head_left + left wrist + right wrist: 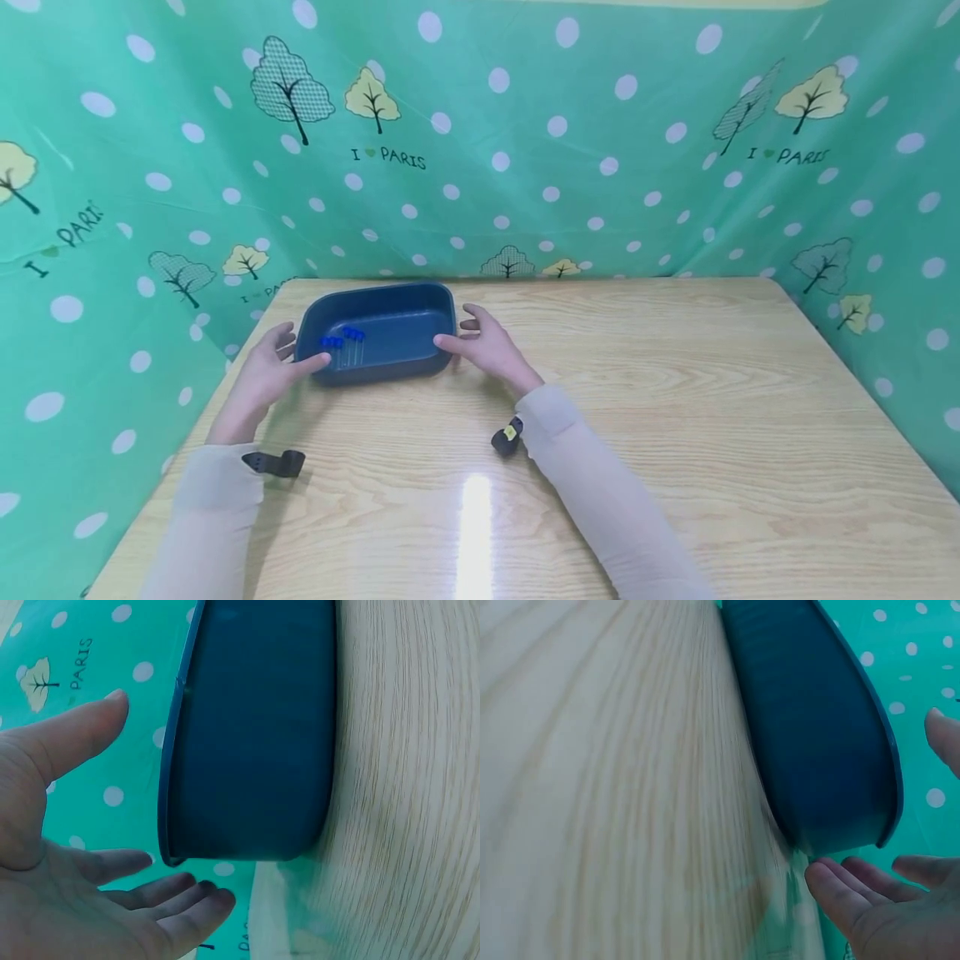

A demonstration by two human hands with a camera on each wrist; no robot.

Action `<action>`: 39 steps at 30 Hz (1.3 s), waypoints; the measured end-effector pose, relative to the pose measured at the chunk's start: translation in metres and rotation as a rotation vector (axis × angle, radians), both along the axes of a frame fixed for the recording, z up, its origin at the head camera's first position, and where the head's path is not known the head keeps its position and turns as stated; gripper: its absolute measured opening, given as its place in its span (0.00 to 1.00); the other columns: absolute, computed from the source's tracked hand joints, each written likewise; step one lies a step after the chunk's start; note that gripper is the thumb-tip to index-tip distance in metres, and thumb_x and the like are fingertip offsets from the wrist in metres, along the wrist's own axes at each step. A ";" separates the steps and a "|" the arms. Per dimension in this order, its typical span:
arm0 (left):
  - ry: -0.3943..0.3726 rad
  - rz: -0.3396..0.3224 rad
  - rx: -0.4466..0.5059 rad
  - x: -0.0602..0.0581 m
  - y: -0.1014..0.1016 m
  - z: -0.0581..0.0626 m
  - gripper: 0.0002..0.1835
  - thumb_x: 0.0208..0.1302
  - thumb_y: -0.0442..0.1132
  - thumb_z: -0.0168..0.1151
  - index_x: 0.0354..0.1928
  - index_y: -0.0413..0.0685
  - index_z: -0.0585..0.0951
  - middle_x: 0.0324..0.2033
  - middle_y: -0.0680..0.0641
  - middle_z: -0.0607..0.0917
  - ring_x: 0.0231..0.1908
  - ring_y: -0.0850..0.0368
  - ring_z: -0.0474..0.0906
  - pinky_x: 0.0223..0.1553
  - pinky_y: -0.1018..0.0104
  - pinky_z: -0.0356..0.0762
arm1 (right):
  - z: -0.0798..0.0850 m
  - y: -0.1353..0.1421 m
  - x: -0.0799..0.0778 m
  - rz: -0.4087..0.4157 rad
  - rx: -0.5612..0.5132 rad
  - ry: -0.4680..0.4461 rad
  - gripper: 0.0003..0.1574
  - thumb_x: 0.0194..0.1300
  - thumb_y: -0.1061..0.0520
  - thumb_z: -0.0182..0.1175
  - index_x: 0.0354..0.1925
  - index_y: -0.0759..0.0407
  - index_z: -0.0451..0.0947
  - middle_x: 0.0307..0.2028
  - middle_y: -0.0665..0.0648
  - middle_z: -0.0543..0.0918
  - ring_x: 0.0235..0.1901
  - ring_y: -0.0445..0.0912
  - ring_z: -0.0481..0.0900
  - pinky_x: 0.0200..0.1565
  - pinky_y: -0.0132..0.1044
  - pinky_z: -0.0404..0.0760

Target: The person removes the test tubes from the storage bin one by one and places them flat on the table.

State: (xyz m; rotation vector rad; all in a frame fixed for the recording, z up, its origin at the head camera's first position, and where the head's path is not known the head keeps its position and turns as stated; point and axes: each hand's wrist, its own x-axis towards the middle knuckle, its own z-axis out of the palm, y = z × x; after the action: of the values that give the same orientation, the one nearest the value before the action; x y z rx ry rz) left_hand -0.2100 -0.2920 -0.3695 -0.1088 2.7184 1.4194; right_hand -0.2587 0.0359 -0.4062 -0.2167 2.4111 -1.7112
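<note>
1. Head view: a dark blue tub [405,333] sits toward the far left of the table, between the left hand [267,367] and the right hand [491,346]. Its long axis runs roughly side to side, the right end slightly farther from the person.
2. Each hand is at its own short end, so neither looks clearly nearer. From the left hand the tub lies to the right; from the right hand, to the left.
3. Both hands are spread wide, thumb well apart from the fingers, gripping nothing. Each thumb reaches over the rim in the head view; whether either touches it, I cannot tell.
4. Inside, toward the left end, lie small bright-blue pieces [331,342] in two clusters, with thin see-through shafts pointing to the near wall.
5. Both wrist views show the tub's base along the wood; it appears to rest flat.
6. Pale wood grain covers the table [675,375], with a streak of glare [474,533] near the person. Green dotted cloth [562,167] hangs behind and at both sides.
</note>
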 end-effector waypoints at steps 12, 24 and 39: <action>-0.062 -0.057 0.019 -0.006 -0.008 -0.009 0.57 0.58 0.48 0.69 0.74 0.39 0.37 0.71 0.29 0.49 0.68 0.30 0.50 0.64 0.38 0.57 | -0.004 -0.013 -0.004 0.044 -0.084 -0.002 0.61 0.51 0.49 0.73 0.74 0.51 0.48 0.67 0.61 0.65 0.63 0.53 0.69 0.60 0.45 0.72; -0.063 -0.041 0.017 -0.006 -0.009 -0.013 0.57 0.58 0.47 0.69 0.74 0.40 0.38 0.71 0.29 0.49 0.67 0.29 0.52 0.62 0.38 0.59 | -0.009 -0.016 -0.005 0.093 -0.135 0.023 0.56 0.54 0.55 0.70 0.73 0.52 0.50 0.67 0.63 0.64 0.63 0.56 0.68 0.59 0.45 0.72; -0.061 -0.038 0.022 -0.005 -0.009 -0.014 0.57 0.57 0.48 0.69 0.75 0.42 0.38 0.71 0.30 0.50 0.67 0.29 0.52 0.62 0.39 0.60 | -0.006 -0.018 -0.001 0.088 -0.115 0.013 0.54 0.56 0.56 0.68 0.74 0.51 0.51 0.68 0.62 0.63 0.64 0.56 0.66 0.60 0.46 0.71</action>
State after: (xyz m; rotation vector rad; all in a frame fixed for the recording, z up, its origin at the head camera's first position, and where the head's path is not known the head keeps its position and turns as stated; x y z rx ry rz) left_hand -0.2150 -0.3014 -0.3832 -0.0962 2.6413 1.4112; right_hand -0.2602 0.0181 -0.4119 -0.3450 2.2776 -1.8163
